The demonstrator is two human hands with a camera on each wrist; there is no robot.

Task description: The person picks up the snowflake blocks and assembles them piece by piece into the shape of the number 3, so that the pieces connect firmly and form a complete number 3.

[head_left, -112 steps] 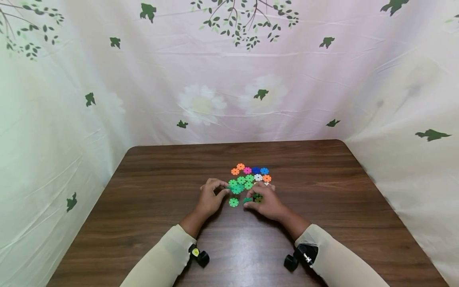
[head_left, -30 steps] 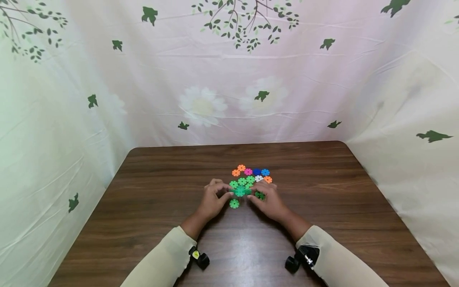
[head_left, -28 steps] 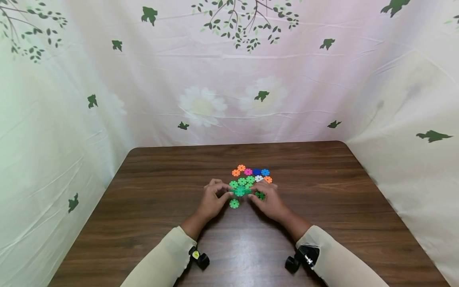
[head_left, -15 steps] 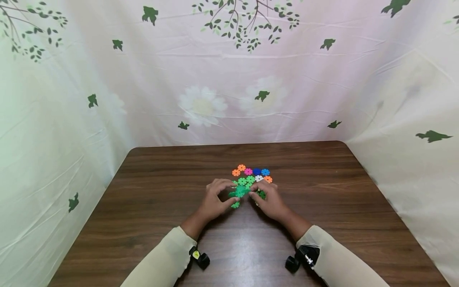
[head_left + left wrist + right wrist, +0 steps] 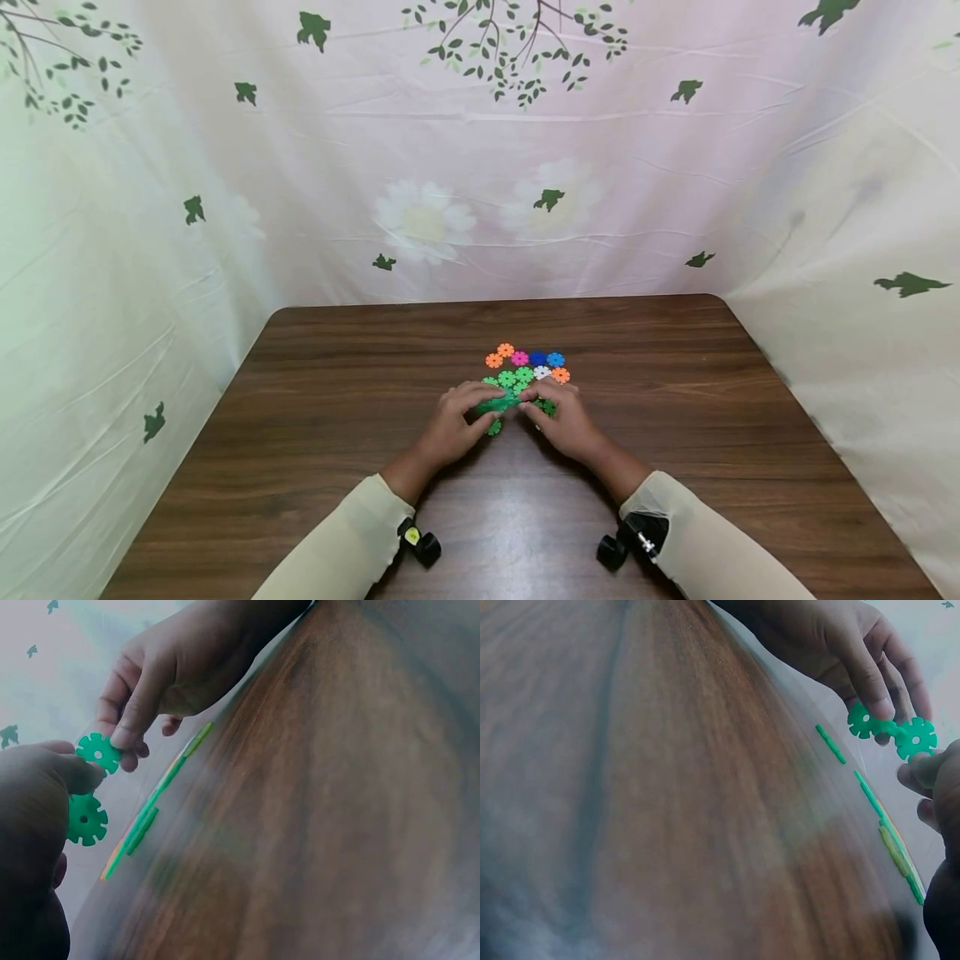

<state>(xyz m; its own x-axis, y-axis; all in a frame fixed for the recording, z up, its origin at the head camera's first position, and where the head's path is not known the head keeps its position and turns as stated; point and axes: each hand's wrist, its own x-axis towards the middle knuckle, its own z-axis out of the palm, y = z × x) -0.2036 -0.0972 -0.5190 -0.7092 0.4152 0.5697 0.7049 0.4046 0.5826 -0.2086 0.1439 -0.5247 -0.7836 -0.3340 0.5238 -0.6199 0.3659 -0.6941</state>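
A few green notched interlocking discs (image 5: 497, 404), joined edge to edge, are held up between both hands over the table. My left hand (image 5: 452, 423) grips them from the left with thumb and fingers. From the other side, my right hand (image 5: 558, 417) pinches a green disc (image 5: 917, 739) at the end of the joined piece. A short green link shows between that disc and the disc (image 5: 861, 720) under the left thumb. In the left wrist view, another green disc (image 5: 88, 820) hangs below the left thumb. Fingers hide part of the piece.
Loose discs lie flat just beyond the hands: several green (image 5: 507, 378), orange (image 5: 493, 360), pink (image 5: 520, 358), blue (image 5: 555, 359) and white (image 5: 542, 372). Partly covered green discs sit by the left thumb (image 5: 494, 427) and beneath the right hand. A printed curtain (image 5: 465, 150) surrounds the brown table (image 5: 337, 400).
The right hand has brought its separate green disc up to the piece in the left hand. The left hand has shifted right with a changed grip, and the piece has tilted.
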